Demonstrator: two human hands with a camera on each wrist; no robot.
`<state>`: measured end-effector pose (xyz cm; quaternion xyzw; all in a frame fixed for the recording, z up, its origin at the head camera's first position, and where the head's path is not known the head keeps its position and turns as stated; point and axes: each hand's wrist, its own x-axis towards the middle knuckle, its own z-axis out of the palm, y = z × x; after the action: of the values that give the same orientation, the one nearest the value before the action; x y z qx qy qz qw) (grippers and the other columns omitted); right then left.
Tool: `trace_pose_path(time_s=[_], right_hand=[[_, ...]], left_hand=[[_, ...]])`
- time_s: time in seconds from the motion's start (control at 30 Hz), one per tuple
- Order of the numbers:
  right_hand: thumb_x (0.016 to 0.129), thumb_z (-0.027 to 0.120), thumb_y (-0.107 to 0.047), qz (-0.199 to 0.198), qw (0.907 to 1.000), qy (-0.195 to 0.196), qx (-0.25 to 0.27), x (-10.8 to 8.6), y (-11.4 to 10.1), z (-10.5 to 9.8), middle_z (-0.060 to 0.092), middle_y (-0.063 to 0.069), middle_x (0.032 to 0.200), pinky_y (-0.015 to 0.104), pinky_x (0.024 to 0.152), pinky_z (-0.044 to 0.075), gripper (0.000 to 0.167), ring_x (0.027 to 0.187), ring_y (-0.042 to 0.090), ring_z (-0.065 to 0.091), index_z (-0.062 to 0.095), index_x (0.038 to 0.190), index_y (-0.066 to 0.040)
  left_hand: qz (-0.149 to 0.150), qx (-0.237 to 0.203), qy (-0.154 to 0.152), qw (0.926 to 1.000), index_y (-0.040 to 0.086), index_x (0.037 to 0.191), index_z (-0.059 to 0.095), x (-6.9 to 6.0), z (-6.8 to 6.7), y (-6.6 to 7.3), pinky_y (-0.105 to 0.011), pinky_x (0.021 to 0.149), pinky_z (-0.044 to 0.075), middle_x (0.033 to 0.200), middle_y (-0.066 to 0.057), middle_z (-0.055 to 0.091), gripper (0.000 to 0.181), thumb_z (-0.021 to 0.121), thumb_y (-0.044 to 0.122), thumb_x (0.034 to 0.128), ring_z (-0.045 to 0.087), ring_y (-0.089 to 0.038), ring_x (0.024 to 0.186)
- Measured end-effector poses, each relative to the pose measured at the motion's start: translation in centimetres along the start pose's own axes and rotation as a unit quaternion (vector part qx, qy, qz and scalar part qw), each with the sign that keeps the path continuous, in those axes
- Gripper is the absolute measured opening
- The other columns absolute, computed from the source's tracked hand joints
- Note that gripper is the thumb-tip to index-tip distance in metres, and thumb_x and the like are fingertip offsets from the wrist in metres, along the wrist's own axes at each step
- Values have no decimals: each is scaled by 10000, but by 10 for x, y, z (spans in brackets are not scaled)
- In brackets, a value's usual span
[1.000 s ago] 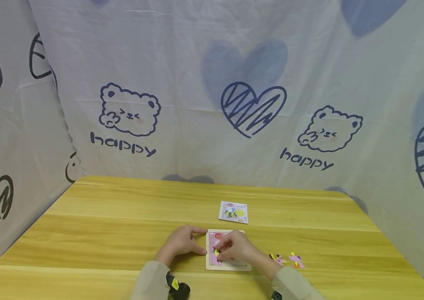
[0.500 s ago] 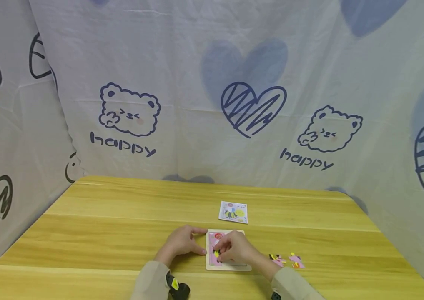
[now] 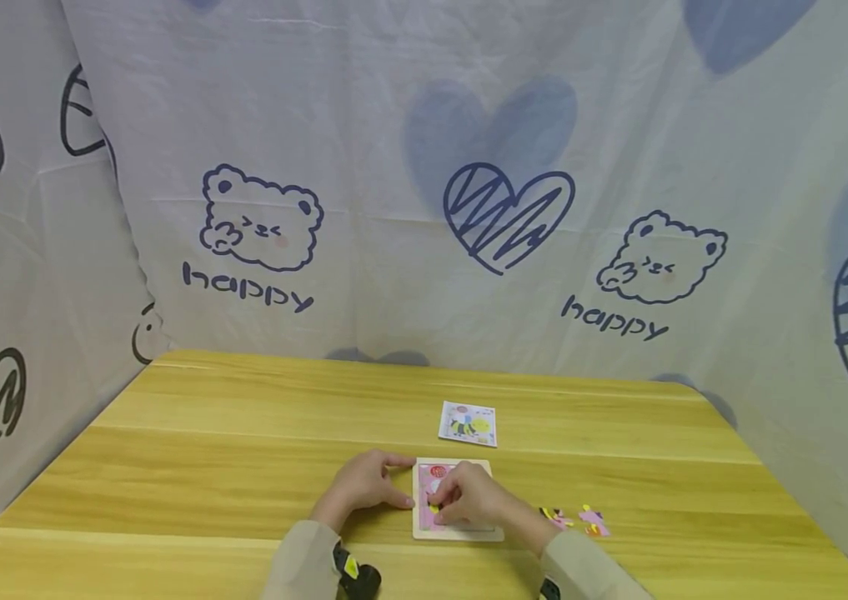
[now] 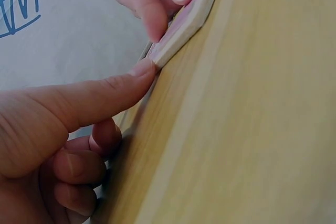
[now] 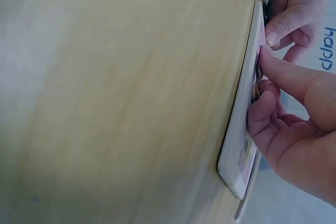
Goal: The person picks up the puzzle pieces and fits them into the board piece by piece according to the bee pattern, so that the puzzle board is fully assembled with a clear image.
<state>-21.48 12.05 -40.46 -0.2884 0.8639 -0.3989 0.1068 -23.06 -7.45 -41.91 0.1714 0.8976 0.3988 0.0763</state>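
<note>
A wooden puzzle board (image 3: 457, 535) with a pale frame and pink pieces lies flat on the table. At its left side, my left hand (image 3: 362, 483) touches the frame with a straight thumb (image 4: 105, 95) and index finger; the remaining fingers are curled beneath. Over the board's left half, my right hand (image 3: 472, 494) pinches a black-and-yellow puzzle piece (image 3: 434, 507) between thumb and fingertips, down at the board's surface. The right fingers hide most of that piece. Right of the board lie two loose pink, yellow and black puzzle pieces (image 3: 556, 518), (image 3: 593, 521).
Behind the board lies a square picture card (image 3: 467, 425) printed with a bee. The yellow wooden table (image 3: 243, 433) meets a white printed cloth (image 3: 378, 292) along its back edge and at both sides.
My right fingertips have shifted slightly and cover more of the black-and-yellow puzzle piece. The left hand, board, card and loose pieces keep their places.
</note>
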Motion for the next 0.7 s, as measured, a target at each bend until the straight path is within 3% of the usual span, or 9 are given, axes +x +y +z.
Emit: trace_pose_path(time_s=[0.2, 0.37, 0.7], right_hand=[[689, 700, 82, -3, 9999, -17, 107, 1, 2, -4, 592, 22, 647, 164, 490, 365, 124, 549, 17, 441, 682, 811, 71], [664, 686, 127, 252, 9994, -59, 247, 1, 2, -10, 542, -7, 622, 171, 461, 347, 196, 523, 47, 430, 677, 853, 72], [650, 683, 137, 200, 9998, -97, -21, 2, 5, -11, 524, -15, 612, 171, 486, 358, 196, 555, 59, 434, 679, 834, 68]], left_hand=[[0, 12, 12, 10000, 115, 1129, 638, -1, -1, 1, -249, 454, 270, 530, 33, 364, 546, 807, 207, 618, 323, -103, 473], [8, 46, 16, 10000, 122, 1132, 637, -1, -1, 1, -249, 455, 273, 536, 29, 378, 550, 807, 216, 617, 327, -105, 475], [3, 99, -3, 10000, 128, 1132, 637, 0, -1, 1, -252, 466, 275, 548, 25, 391, 550, 806, 226, 618, 337, -109, 489]])
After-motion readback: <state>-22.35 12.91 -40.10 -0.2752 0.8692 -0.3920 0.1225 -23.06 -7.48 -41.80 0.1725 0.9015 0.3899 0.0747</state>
